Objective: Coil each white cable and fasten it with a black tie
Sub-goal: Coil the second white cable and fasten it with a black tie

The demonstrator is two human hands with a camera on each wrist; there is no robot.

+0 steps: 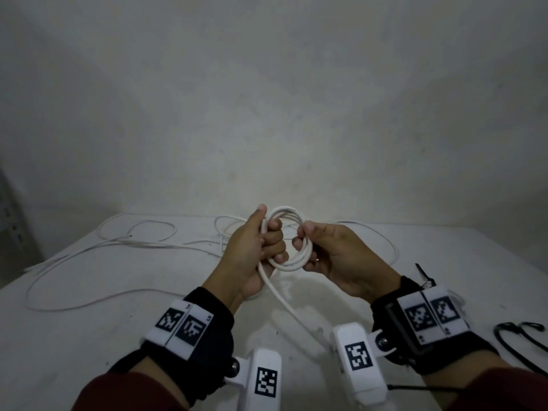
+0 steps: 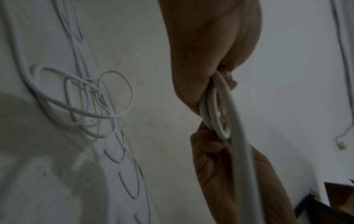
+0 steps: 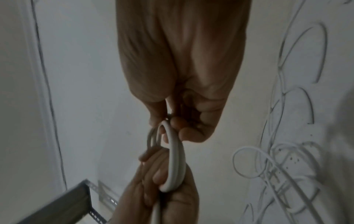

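White cable is wound into a small coil of several loops, held up above the bench between both hands. The left hand is the grip on the coil's left side, fingers curled through the loops and thumb upright against them. The right hand pinches the coil's right side between thumb and fingertips. One free strand of the cable runs from the coil's lower edge down toward the person, passing between the wrists. In the right wrist view the loops lie stacked edge-on between the two hands.

More loose white cables sprawl over the bench behind and to the left of the hands, tangled in open curves. A black tie lies on the bench at the far right, beside the right wrist. Both wrists carry black bands with white marker blocks.
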